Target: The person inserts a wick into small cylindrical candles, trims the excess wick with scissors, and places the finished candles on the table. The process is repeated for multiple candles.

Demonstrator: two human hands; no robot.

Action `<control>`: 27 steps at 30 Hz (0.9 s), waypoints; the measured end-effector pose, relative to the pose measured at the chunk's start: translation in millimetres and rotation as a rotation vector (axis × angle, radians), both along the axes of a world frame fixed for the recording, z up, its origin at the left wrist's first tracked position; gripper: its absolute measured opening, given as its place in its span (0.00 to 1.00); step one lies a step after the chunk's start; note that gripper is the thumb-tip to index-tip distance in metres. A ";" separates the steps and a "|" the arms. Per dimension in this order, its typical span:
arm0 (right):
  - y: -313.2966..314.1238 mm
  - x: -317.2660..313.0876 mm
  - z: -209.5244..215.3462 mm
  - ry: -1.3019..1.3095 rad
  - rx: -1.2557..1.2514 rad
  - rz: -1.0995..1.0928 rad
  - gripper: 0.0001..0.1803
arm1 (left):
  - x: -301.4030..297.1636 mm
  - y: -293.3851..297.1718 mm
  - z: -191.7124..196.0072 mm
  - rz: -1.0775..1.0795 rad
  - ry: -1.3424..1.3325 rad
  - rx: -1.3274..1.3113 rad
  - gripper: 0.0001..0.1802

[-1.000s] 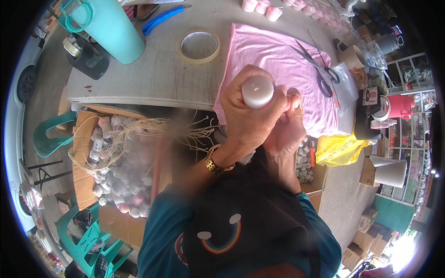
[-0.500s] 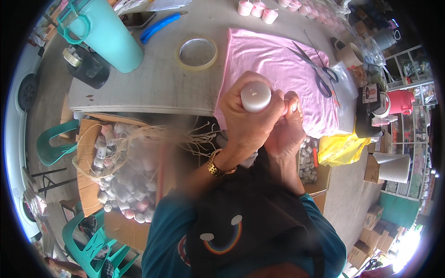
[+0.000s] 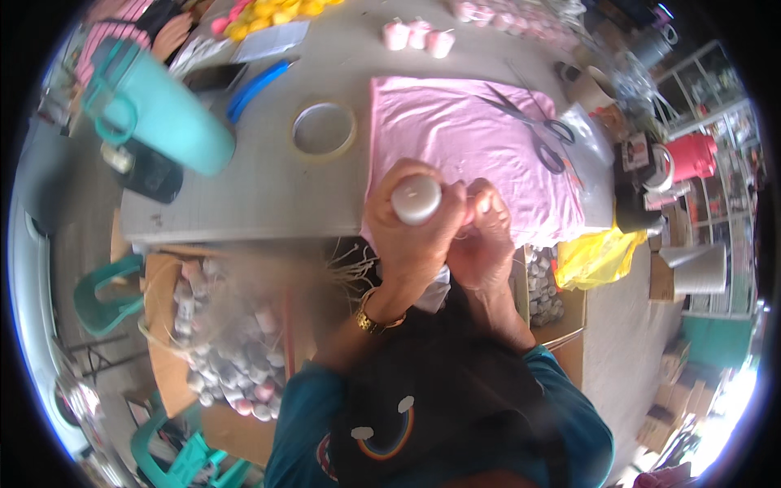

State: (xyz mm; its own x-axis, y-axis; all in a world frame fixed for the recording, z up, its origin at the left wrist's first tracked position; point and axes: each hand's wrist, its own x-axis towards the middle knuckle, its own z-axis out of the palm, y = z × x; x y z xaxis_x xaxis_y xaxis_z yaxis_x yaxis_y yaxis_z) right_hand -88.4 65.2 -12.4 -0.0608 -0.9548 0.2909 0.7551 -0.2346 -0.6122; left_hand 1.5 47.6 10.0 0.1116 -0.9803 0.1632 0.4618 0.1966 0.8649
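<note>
My left hand [image 3: 399, 252] is wrapped round a short white candle [image 3: 416, 200], its top with a small wick facing up toward me. Close against it on the right is my right hand [image 3: 482, 244], thumb and fingers pinched together at the candle's side. Whatever lies in that pinch is too small to make out. Both hands are over the near edge of a folded pink cloth [image 3: 431, 122] on the table. Scissors [image 3: 537, 124] lie on the cloth's right part, beyond my right hand.
A tape roll [image 3: 324, 156], turquoise tumbler [image 3: 167, 114], dark bottle [image 3: 150, 172] and blue-handled tool [image 3: 250, 93] occupy the table's left. Pink candles [image 3: 418, 34] stand farther back. Below the edge are cardboard boxes [image 3: 169, 358] of small candles and a yellow bag [image 3: 598, 259].
The view has shifted, so the table things sit lower in the picture and another person's hand shows at the top left. My hands keep the same hold on the candle.
</note>
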 end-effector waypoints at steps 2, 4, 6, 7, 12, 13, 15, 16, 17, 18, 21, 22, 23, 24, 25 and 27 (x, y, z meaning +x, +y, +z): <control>-0.3 1.8 -0.5 0.031 0.038 -0.015 0.15 | -0.2 -2.6 -0.1 -0.019 -0.001 0.024 0.10; -2.1 1.7 -1.1 0.023 0.037 0.004 0.15 | -1.9 -6.4 3.0 0.046 -0.042 -0.045 0.09; -3.8 0.1 -4.0 -0.016 0.022 0.062 0.15 | -3.2 -5.2 6.0 -0.018 0.000 0.023 0.09; -3.2 -1.2 -6.0 -0.002 0.039 0.056 0.15 | -1.9 -3.3 7.0 -0.038 -0.001 0.048 0.09; -8.2 -4.7 -15.0 0.006 0.085 0.096 0.15 | -3.5 -6.8 6.3 -0.057 0.049 0.144 0.09; -10.1 -5.1 -15.2 0.010 0.090 0.104 0.15 | -4.3 -9.6 6.1 -0.055 0.042 0.154 0.09; -12.7 -5.2 -13.4 -0.004 0.099 0.096 0.15 | -5.0 -14.5 6.0 -0.071 0.043 0.161 0.10; -13.6 -5.0 -11.7 0.002 0.101 0.099 0.15 | -4.6 -16.2 6.1 -0.087 0.047 0.161 0.10; -14.2 -5.8 -9.4 -0.006 0.058 0.107 0.15 | -4.1 -17.7 6.0 -0.107 0.049 0.183 0.10; -13.7 -6.7 -6.9 -0.019 0.054 0.123 0.15 | -2.2 -19.5 5.6 -0.124 0.062 0.171 0.11; -13.5 -16.8 1.5 0.128 0.074 0.181 0.13 | 5.1 -21.5 1.6 -0.047 0.028 0.193 0.10; -11.8 -24.2 5.2 0.270 0.135 0.184 0.10 | 12.5 -27.2 0.9 0.041 -0.133 0.089 0.10; -14.2 -33.9 9.1 0.369 0.082 0.099 0.09 | 19.6 -32.4 0.8 0.066 -0.133 0.008 0.10; -16.4 -45.5 13.6 0.486 0.039 0.032 0.08 | 26.7 -35.4 0.6 0.102 -0.070 0.024 0.09; -19.6 -57.6 18.5 0.618 -0.003 -0.044 0.07 | 34.5 -36.8 1.5 0.143 -0.020 0.126 0.09; -35.1 -84.1 27.4 0.900 -0.025 -0.340 0.06 | 50.5 -40.3 6.4 0.250 -0.422 0.035 0.10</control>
